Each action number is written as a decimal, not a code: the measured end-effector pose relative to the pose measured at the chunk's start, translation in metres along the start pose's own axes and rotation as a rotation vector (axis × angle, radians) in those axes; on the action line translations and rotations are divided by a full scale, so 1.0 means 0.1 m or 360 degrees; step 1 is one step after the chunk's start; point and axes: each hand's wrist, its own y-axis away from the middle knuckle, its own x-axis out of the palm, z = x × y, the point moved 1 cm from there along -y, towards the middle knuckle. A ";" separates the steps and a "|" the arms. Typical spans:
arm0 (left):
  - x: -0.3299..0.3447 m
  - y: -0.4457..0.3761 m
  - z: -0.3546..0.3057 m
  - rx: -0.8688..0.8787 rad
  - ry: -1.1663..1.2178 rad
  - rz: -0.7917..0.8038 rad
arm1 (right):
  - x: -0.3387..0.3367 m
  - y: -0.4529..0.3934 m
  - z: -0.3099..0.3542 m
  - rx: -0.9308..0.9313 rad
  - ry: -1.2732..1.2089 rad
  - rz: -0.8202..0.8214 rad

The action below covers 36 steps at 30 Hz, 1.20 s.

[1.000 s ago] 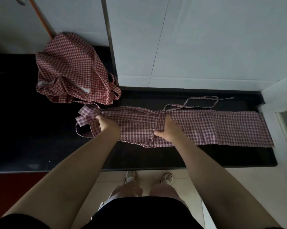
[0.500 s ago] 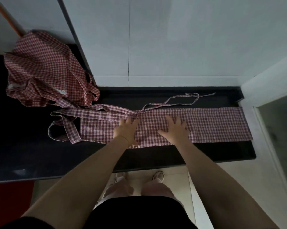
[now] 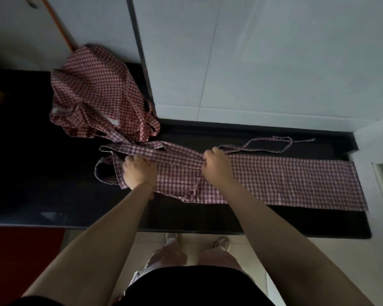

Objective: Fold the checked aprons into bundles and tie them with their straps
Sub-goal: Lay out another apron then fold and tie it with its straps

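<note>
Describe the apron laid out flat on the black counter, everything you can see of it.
The flat apron is thin red-and-white checked cloth, folded into a long narrow strip lying along the black counter. A thin strap loops loose behind it toward the wall; another strap loop hangs off its left end. The left hand rests on its left part and the right hand grips its middle. Its left end touches the crumpled apron.

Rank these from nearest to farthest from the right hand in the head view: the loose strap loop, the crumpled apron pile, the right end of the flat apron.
From the right hand:
1. Loose strap loop: it starts just behind the hand and runs right along the counter's back edge.
2. Crumpled apron pile: far left, against the wall.
3. Right end of the flat apron: far right of the counter.
</note>
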 end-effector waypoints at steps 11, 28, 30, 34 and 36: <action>-0.39 -0.78 0.93 -0.0511 0.0133 0.0074 | 0.37 -0.42 1.01 -0.0226 -0.0132 0.0296; -0.52 -0.92 0.26 0.1052 0.0033 0.0096 | 0.32 -0.73 1.17 0.0107 -0.0514 0.0244; -0.42 -0.95 0.08 0.1073 -0.0182 0.0432 | 0.33 -0.77 1.17 0.0154 -0.0458 0.0366; -0.30 -0.98 -0.04 0.1140 -0.0508 0.0588 | 0.28 -0.81 1.17 0.0195 -0.0349 0.0463; -0.27 -0.98 -0.10 0.1220 -0.0545 0.0654 | 0.26 -0.81 1.17 0.0201 -0.0409 0.0469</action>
